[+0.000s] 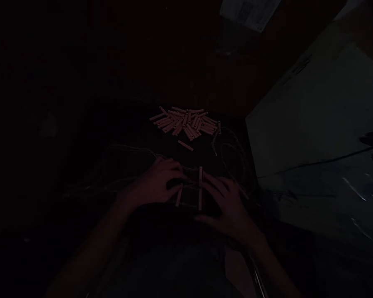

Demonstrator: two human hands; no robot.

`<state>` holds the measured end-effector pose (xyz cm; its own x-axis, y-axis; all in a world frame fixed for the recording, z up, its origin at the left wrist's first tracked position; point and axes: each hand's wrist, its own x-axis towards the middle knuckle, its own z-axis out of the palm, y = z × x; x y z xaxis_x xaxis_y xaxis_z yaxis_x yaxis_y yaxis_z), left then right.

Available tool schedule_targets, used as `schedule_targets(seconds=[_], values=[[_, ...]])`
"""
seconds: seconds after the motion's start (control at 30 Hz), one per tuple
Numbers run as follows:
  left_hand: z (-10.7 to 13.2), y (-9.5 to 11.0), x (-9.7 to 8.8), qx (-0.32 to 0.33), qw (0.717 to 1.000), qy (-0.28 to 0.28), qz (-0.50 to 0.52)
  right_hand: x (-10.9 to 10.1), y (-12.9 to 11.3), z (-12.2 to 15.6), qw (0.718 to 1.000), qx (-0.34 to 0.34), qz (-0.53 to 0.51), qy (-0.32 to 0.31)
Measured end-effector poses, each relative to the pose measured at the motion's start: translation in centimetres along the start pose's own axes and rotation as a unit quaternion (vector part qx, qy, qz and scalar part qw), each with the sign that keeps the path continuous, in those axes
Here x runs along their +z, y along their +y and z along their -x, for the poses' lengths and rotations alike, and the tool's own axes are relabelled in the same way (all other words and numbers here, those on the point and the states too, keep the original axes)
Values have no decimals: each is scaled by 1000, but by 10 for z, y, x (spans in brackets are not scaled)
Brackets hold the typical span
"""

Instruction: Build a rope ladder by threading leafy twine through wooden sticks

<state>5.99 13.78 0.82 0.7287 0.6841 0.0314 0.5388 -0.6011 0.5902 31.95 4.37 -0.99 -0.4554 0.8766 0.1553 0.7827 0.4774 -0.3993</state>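
The scene is very dark. A heap of several small pale wooden clips (186, 122) lies on a dark surface, with one loose clip (185, 145) just in front of it. My left hand (157, 182) and my right hand (226, 198) meet below the heap over a thin string (192, 169) that carries pale clips (200, 186). My left fingers curl around one slanted clip (178, 196). My right fingers reach towards the upright clips and look partly spread. More string loops (233, 155) trail to the right of the heap.
A large pale flat board or box (313, 124) slopes along the right side. A light sheet of paper (251, 12) lies at the top. A metal bar or chair part (255, 273) shows near the bottom. Everything at the left is too dark to make out.
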Motion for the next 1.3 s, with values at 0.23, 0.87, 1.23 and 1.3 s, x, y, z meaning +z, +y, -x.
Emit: schedule_targets(seconds=[0.23, 0.87, 1.23, 1.3], values=[[0, -2, 5, 5, 1000, 7, 2, 3, 10, 1, 1000, -13, 7, 9], [-3, -5, 8, 16, 999, 29, -23, 0, 13, -16, 999, -18, -36, 12], [-10, -3, 17, 38, 998, 49, -30, -2, 20, -29, 998, 2, -46, 48], [-10, -4, 17, 31, 998, 43, -33, 0, 22, -35, 996, 28, -49, 76]])
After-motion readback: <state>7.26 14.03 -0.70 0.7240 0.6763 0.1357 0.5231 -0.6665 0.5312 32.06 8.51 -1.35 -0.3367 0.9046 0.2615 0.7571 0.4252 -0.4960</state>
